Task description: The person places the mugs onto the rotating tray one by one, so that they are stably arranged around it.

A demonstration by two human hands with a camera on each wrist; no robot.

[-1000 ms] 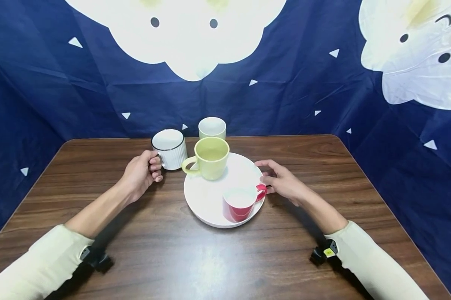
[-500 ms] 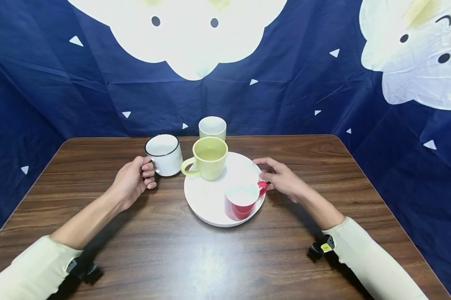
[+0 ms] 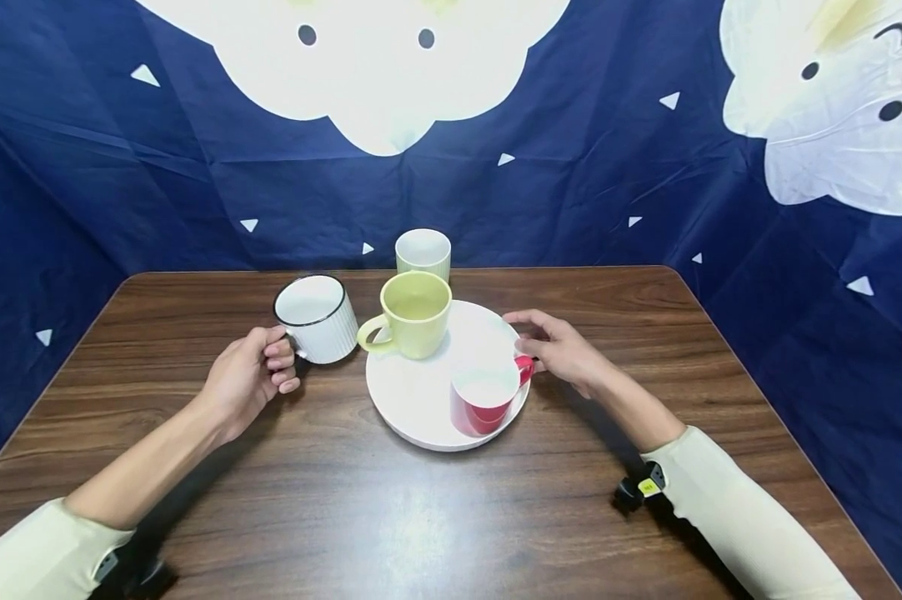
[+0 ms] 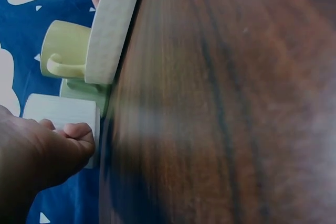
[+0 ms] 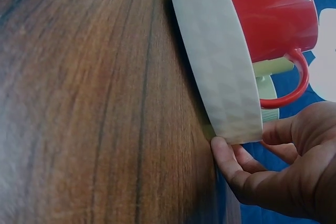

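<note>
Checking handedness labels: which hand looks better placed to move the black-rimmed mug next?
Left, probably: the left hand holds the black-rimmed mug, while the right hand is beyond the white plate, pinching its edge.

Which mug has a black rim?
The ribbed white mug in the left hand; the yellow-green mug, red mug and pale green cup lack one.

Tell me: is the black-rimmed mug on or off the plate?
Off: the left hand grips the black-rimmed mug beside the plate.

A brown wood-grain table (image 3: 286,500) bears a white tray (image 3: 413,396) and pale green cup (image 3: 424,252).
</note>
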